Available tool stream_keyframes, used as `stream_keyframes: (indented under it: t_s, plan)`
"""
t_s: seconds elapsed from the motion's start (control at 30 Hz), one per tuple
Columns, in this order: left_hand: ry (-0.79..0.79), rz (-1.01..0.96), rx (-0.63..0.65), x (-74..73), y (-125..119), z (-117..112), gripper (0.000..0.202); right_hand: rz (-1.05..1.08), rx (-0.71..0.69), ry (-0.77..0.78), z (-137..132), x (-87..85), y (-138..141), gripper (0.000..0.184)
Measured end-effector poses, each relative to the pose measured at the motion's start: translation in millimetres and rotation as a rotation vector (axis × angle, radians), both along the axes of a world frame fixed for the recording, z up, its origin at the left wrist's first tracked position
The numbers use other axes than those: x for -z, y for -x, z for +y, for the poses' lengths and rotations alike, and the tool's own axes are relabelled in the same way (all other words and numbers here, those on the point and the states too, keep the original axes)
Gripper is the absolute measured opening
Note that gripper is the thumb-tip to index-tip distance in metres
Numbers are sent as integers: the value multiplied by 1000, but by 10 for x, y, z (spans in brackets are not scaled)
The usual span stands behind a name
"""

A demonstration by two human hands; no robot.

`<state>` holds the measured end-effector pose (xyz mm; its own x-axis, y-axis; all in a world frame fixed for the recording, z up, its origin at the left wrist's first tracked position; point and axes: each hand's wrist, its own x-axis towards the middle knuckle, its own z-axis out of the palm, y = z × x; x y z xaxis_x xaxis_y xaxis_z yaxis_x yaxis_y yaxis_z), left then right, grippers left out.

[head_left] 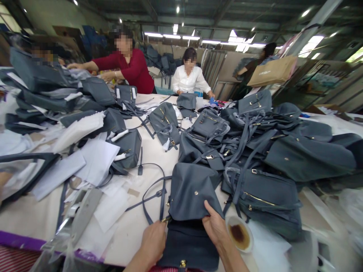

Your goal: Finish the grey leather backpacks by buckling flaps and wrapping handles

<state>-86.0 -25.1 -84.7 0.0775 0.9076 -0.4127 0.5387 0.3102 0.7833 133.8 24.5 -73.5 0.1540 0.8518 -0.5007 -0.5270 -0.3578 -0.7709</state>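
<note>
The dark bag (pixel 195 181) lies at the near edge of the surface (pixel 150 151), its panel with a round stud (pixel 196 193) above a darker lower part. The left hand (pixel 154 238) is closed at its left side, by gold-coloured hardware (pixel 166 219); the exact grip is hidden. The right hand (pixel 213 223) pinches the panel's lower right edge, thumb on top. Holding opposite sides probably steadies the bag. Its strap (pixel 163 192) loops leftward, seemingly clear of both hands.

Bare hands (pixel 154 239) and bare forearms (pixel 233 257)
</note>
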Motion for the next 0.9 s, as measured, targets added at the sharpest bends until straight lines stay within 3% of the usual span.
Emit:
stream_keyframes:
  t_s: [0.1, 0.23, 0.3, 0.43, 0.73, 0.9]
  plan:
    - [-109, -12, 68, -275, -5, 102, 16, 172, 141, -28, -132, -82, -34, 49]
    - [-168, -325, 59, -487, -313, 384, 14, 334, 102, -4, -276, -164, 47, 41]
    - [-120, -423, 15, -498, -500, 511, 13, 373, 79, 16, -313, -173, 105, 34]
    - [-142, -421, -3, -467, -719, 628, 10, 391, 59, 29, -358, -162, 151, 30]
    - [-221, -267, 61, -440, -760, 643, 11, 379, 61, 28, -449, -142, 129, 28]
    - [-327, -149, 143, -543, -798, 604, 14, 363, 83, 29, -473, -109, 126, 28]
